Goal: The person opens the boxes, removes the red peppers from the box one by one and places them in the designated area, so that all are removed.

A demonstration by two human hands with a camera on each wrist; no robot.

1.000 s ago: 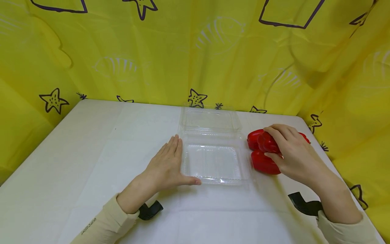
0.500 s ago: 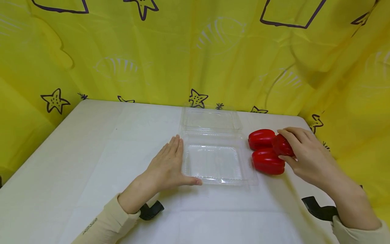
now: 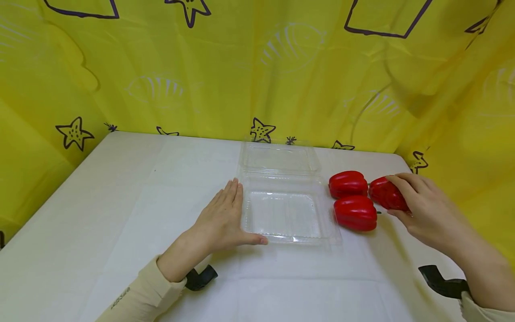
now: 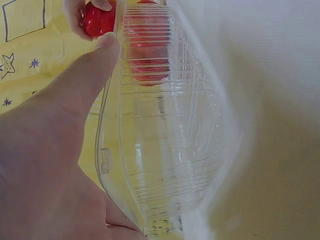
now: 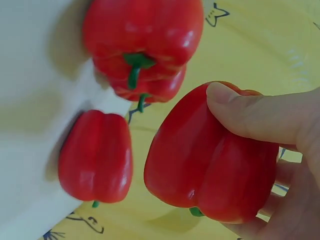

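My right hand (image 3: 422,210) grips a red bell pepper (image 5: 210,155) with a green stem, thumb on one side and fingers round the other. Another bell pepper (image 5: 95,157) lies beside it in the right wrist view. Two more bell peppers, a rear one (image 3: 348,184) and a front one (image 3: 356,213), lie close together left of that hand. A clear plastic clamshell container (image 3: 281,214) stands with its lid (image 3: 279,158) folded back. My left hand (image 3: 221,219) lies flat along its left side, fingers straight and thumb at the front rim.
A white cloth (image 3: 181,170) covers the table. Yellow curtain (image 3: 221,80) hangs behind and at both sides. Black wrist mounts, one left (image 3: 201,278) and one right (image 3: 442,284), stick out below the hands.
My right hand has moved right with the bell pepper, from over the two left peppers to beside them, uncovering both. My left hand stays at the container.
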